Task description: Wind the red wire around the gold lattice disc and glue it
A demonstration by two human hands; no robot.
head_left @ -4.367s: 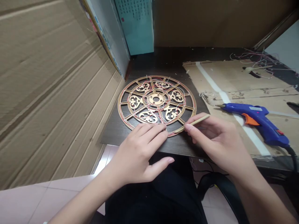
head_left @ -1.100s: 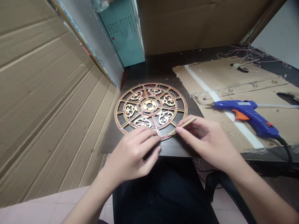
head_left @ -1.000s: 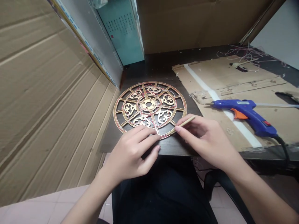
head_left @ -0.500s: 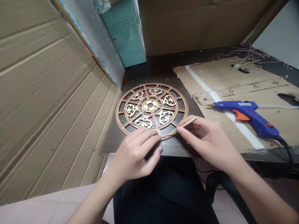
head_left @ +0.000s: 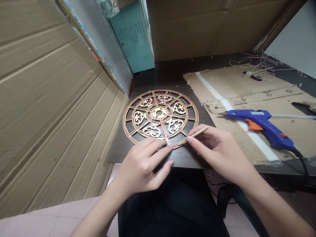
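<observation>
A round gold fretwork disc [head_left: 160, 115] laced with thin red and white wires lies flat on the dark table [head_left: 172, 70]. My left hand [head_left: 145, 163] rests on the disc's near rim, fingers pressed down together on it. My right hand [head_left: 219, 149] pinches a thin wooden stick [head_left: 195, 135], whose tip touches the rim just right of my left fingertips.
A blue hot glue gun [head_left: 261, 123] with an orange trigger lies on a cardboard sheet [head_left: 247, 85] to the right, its cord running off the table edge. Loose wire scraps [head_left: 259, 62] lie at the back right. Cardboard panels [head_left: 49, 98] wall the left side; a teal box [head_left: 135, 36] stands behind.
Both hands stay at the disc's near rim with the stick held against it. Only the camera view has shifted slightly.
</observation>
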